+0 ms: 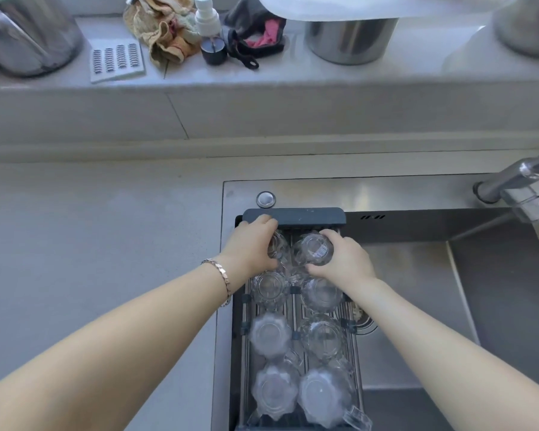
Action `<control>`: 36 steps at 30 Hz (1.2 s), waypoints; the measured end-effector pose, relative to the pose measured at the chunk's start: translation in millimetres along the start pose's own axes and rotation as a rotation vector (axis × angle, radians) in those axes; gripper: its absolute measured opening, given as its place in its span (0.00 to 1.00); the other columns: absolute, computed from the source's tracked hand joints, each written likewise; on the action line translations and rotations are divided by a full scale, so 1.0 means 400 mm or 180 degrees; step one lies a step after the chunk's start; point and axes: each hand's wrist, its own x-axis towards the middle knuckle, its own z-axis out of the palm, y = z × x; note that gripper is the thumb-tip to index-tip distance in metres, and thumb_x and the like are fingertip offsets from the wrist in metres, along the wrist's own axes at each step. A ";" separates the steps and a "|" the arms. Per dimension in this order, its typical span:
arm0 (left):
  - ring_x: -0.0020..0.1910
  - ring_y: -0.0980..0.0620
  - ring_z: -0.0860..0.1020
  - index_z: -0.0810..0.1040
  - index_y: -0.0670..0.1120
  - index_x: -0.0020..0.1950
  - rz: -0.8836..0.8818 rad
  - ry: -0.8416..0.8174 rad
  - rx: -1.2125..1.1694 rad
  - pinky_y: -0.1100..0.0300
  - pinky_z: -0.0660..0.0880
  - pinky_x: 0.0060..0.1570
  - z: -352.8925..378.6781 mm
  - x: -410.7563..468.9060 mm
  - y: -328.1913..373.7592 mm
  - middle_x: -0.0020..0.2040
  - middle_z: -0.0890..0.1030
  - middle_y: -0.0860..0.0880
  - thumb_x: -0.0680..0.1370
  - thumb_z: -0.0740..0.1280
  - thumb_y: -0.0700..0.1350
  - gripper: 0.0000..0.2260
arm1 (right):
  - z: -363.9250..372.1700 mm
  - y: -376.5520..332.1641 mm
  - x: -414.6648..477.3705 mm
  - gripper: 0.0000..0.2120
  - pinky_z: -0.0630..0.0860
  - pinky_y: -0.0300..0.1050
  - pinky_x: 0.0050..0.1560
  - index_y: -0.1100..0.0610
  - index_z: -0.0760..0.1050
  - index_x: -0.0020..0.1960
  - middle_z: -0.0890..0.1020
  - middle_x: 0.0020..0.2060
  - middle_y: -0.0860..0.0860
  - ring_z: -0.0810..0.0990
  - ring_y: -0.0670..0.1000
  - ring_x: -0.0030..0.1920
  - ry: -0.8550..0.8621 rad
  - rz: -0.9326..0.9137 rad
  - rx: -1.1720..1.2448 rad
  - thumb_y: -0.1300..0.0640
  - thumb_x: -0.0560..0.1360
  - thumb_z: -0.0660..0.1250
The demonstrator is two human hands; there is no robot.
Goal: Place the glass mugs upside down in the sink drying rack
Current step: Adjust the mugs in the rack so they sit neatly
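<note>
A dark drying rack (311,215) spans the left end of the steel sink (417,306). Several clear glass mugs stand base-up in it in two columns. My left hand (251,248) grips the far-left mug (277,245), which it mostly hides. My right hand (346,259) wraps the far-right mug (312,248), its base with a barcode sticker facing up. Closer to me stand a left mug (269,287) and a right mug (321,293), then more pairs toward the near edge, such as the nearest right mug (322,396).
A grey counter (91,244) lies left of the sink. The faucet (517,178) reaches in from the right. On the back ledge sit steel pots (349,35), a spray bottle (206,17), cloths (165,26) and a slotted white tray (117,59).
</note>
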 end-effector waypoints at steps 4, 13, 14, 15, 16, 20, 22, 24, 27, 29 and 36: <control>0.52 0.42 0.75 0.70 0.45 0.61 -0.0384 0.0433 -0.0627 0.49 0.77 0.51 0.002 -0.043 0.005 0.60 0.74 0.47 0.69 0.73 0.48 0.23 | -0.002 0.001 0.002 0.35 0.73 0.46 0.52 0.48 0.64 0.69 0.76 0.57 0.57 0.75 0.58 0.57 -0.0041 0.0023 0.0083 0.49 0.65 0.73; 0.42 0.40 0.80 0.65 0.54 0.69 -0.1310 0.0439 -0.1209 0.52 0.79 0.46 -0.019 -0.071 0.041 0.62 0.66 0.42 0.75 0.63 0.54 0.22 | -0.001 -0.003 -0.009 0.36 0.74 0.48 0.51 0.49 0.62 0.70 0.75 0.58 0.58 0.76 0.59 0.57 -0.0046 0.0023 0.0053 0.48 0.66 0.72; 0.42 0.38 0.80 0.66 0.52 0.69 -0.1354 0.0395 -0.1168 0.53 0.78 0.46 -0.017 -0.059 0.048 0.63 0.66 0.41 0.76 0.63 0.54 0.22 | -0.001 -0.005 -0.009 0.36 0.74 0.48 0.51 0.49 0.62 0.70 0.75 0.58 0.58 0.76 0.59 0.57 -0.0048 0.0031 0.0044 0.48 0.66 0.72; 0.43 0.38 0.79 0.67 0.50 0.68 -0.1394 0.0354 -0.1108 0.53 0.77 0.46 -0.014 -0.047 0.057 0.63 0.66 0.40 0.76 0.63 0.53 0.21 | -0.002 -0.007 -0.009 0.35 0.74 0.47 0.50 0.49 0.62 0.70 0.74 0.59 0.58 0.76 0.59 0.57 -0.0049 0.0038 0.0037 0.48 0.66 0.72; 0.41 0.38 0.79 0.67 0.48 0.67 -0.1424 0.0329 -0.1024 0.53 0.76 0.45 -0.010 -0.037 0.067 0.63 0.66 0.39 0.77 0.63 0.53 0.20 | -0.002 -0.008 -0.010 0.35 0.74 0.47 0.50 0.49 0.61 0.70 0.74 0.59 0.58 0.76 0.59 0.57 -0.0049 0.0043 0.0032 0.49 0.66 0.72; 0.28 0.48 0.69 0.66 0.44 0.63 -0.1481 0.0303 -0.0569 0.57 0.69 0.29 0.019 -0.016 0.095 0.60 0.66 0.38 0.77 0.63 0.56 0.21 | -0.001 -0.010 -0.010 0.35 0.72 0.46 0.48 0.48 0.61 0.71 0.74 0.59 0.59 0.76 0.60 0.57 -0.0038 0.0067 -0.0006 0.49 0.67 0.71; 0.41 0.43 0.75 0.63 0.46 0.67 -0.1332 0.0166 -0.0151 0.56 0.70 0.34 0.031 -0.017 0.089 0.62 0.67 0.39 0.75 0.64 0.58 0.27 | 0.003 -0.009 -0.008 0.35 0.72 0.46 0.48 0.48 0.60 0.71 0.73 0.59 0.59 0.75 0.60 0.57 -0.0038 0.0086 0.0025 0.50 0.67 0.71; 0.59 0.40 0.71 0.58 0.49 0.72 -0.0895 0.0080 0.0286 0.52 0.73 0.48 0.044 -0.020 0.073 0.66 0.66 0.41 0.74 0.67 0.57 0.32 | 0.007 -0.007 -0.008 0.36 0.73 0.48 0.53 0.48 0.59 0.71 0.74 0.59 0.59 0.74 0.59 0.59 -0.0040 0.0069 0.0089 0.50 0.68 0.71; 0.62 0.40 0.69 0.56 0.51 0.74 -0.0343 0.0019 0.0285 0.50 0.73 0.56 0.047 -0.024 0.054 0.65 0.67 0.40 0.76 0.65 0.52 0.30 | 0.006 -0.004 -0.015 0.36 0.72 0.48 0.58 0.49 0.59 0.71 0.74 0.61 0.58 0.73 0.58 0.61 -0.0030 -0.0015 0.0240 0.49 0.68 0.71; 0.60 0.40 0.70 0.58 0.50 0.73 -0.0302 -0.0008 0.0213 0.50 0.74 0.55 0.037 -0.023 0.050 0.63 0.68 0.39 0.77 0.65 0.51 0.28 | 0.005 -0.003 -0.018 0.35 0.71 0.47 0.59 0.50 0.61 0.71 0.75 0.61 0.56 0.73 0.57 0.62 0.0042 -0.0095 0.0356 0.47 0.68 0.72; 0.58 0.39 0.70 0.65 0.50 0.69 -0.0774 0.0030 -0.0056 0.49 0.73 0.56 0.020 -0.020 0.052 0.63 0.66 0.39 0.74 0.71 0.48 0.26 | 0.009 -0.001 -0.017 0.34 0.70 0.47 0.60 0.49 0.62 0.71 0.75 0.64 0.53 0.73 0.55 0.63 0.0090 -0.0322 0.0296 0.45 0.69 0.70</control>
